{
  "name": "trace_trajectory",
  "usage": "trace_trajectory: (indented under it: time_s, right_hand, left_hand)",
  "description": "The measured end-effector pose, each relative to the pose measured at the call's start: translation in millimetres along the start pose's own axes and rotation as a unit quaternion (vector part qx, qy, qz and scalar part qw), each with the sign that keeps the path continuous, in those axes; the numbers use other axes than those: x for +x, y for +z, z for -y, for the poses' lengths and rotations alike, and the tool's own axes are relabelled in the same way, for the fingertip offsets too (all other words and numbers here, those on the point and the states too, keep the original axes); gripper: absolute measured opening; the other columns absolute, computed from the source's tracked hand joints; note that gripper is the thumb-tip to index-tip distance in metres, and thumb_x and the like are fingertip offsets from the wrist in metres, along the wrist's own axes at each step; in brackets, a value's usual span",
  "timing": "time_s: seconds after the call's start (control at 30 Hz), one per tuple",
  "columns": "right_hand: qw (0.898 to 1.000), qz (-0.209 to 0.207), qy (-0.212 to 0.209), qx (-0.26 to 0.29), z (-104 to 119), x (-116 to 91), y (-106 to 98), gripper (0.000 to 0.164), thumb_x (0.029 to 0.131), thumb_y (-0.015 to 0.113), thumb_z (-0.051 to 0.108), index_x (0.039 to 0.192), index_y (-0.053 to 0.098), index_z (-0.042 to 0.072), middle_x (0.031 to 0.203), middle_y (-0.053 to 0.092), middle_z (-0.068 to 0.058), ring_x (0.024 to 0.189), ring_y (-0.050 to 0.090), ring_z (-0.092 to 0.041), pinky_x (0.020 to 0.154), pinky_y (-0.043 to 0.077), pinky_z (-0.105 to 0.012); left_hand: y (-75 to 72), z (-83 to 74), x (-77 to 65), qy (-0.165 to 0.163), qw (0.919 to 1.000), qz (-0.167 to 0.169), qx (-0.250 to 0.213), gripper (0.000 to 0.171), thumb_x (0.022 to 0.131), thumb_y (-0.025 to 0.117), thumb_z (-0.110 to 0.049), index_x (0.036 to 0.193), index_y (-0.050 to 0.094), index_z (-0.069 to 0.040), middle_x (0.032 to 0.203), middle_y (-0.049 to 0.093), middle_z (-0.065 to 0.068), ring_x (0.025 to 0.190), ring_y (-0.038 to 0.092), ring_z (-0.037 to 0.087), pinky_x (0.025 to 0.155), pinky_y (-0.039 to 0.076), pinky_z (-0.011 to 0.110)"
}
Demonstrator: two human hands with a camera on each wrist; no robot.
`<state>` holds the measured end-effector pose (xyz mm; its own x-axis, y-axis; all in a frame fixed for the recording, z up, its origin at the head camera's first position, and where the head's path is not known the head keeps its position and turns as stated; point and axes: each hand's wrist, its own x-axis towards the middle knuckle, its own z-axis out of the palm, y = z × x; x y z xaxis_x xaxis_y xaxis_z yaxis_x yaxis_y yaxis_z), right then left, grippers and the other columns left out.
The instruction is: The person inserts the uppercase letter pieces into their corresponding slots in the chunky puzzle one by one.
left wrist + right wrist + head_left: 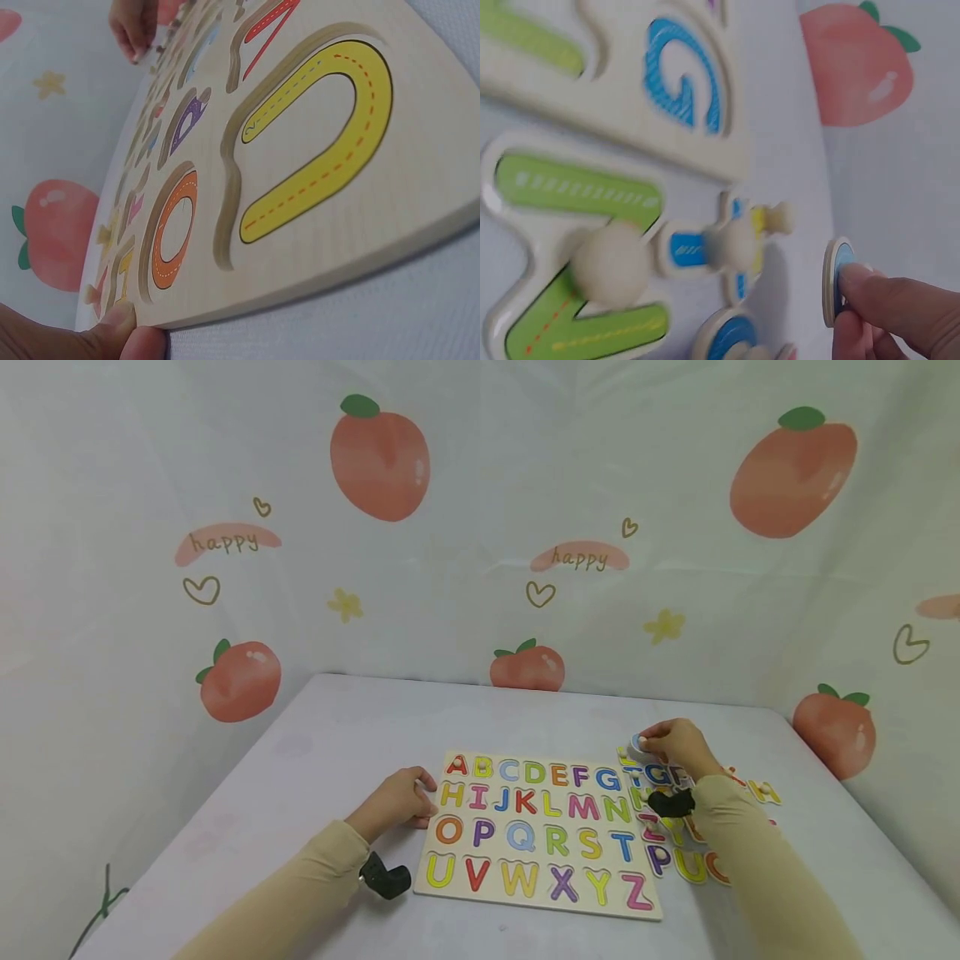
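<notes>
Green N (604, 264) nearest, right hand (678, 746) pinches a blue piece (831, 285), face up, long axis roughly level.

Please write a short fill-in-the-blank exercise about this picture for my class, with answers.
1. The right hand holds a ____ letter piece.
2. The left hand is at the ____ edge of the board.
3. The board's bottom-right letter is ____.
4. The word written on the backdrop is ____.
Answers: blue; left; Z; happy.

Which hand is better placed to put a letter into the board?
Likely the right hand: it pinches a blue piece near the loose letters; the left hand only touches the board.
</notes>
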<state>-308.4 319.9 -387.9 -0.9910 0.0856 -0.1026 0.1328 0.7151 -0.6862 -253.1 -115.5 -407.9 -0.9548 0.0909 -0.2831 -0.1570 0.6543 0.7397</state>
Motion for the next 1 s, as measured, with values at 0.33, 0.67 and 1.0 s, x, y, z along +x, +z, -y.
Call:
trace_trajectory:
  time_s: [0.33,0.67,1.0]
  right_hand:
    - [0.998,0.015,-0.053,0.039,33.6,1.2,8.0,0.038,0.092,0.066,0.029,0.115,0.064,-0.001,0.107,0.069,-0.016,0.101,0.063,-0.034,0.093,0.048,-0.048]
    - [0.992,0.03,-0.106,0.058,75.7,-12.1,48.4,0.028,0.09,0.07,0.025,0.107,0.069,0.003,0.096,0.071,-0.009,0.092,0.065,-0.023,0.094,0.048,-0.048]
    - [0.991,0.042,-0.101,0.081,105.8,-22.3,100.2,0.017,0.086,0.074,0.02,0.099,0.072,0.009,0.089,0.071,-0.003,0.082,0.063,-0.016,0.084,0.053,-0.036]
  left_hand:
    - [-0.6,1.8,1.3,-0.003,1.0,-0.004,-0.002,0.03,0.081,0.072,0.003,0.106,0.056,-0.002,0.074,0.06,0.007,0.057,0.059,0.011,0.052,0.052,0.02]
    - [1.3,3.5,3.0,0.0,1.0,-0.001,-0.006,0.031,0.081,0.072,0.003,0.107,0.056,-0.002,0.073,0.061,0.006,0.057,0.058,0.011,0.052,0.052,0.02]
    - [-0.2,1.5,1.4,0.004,1.0,0.001,-0.002,0.032,0.081,0.073,0.003,0.107,0.056,-0.002,0.074,0.06,0.006,0.057,0.059,0.011,0.053,0.052,0.02]
